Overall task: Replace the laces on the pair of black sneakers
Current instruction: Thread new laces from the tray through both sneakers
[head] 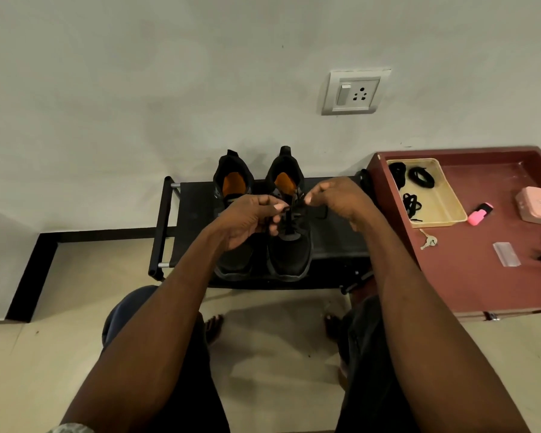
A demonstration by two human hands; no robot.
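Against the wall, a low black rack (194, 214) is carrying the pair of black sneakers side by side, heels toward the wall and toes toward the person. Farthest left of the pair, the left sneaker (233, 179) is showing its orange insole, with most of its front hidden behind the left hand (247, 218). That hand is hovering over the gap between the shoes, its fingers curling inward and its thumb and forefinger pinching a black lace (286, 210) where it is leaving the eyelets. Just beside it, the right sneaker (289, 248) is sitting upright with this lace running through its front. To the right of the lace, the right hand (338, 195) is reaching over the shoe's opening, fingers bending and fingertips pressing together; it seems to be pinching the lace's other end, though the dark strand is too thin to be sure. Farther right, a red-brown table (450, 276) is holding a cream tray (444, 201) with coils of spare black laces (420, 178) lying in it. Near the tray, a key (428, 240) is lying beside a pink highlighter (480, 214), a clear plastic packet (506, 254) and a pink box (537, 204).
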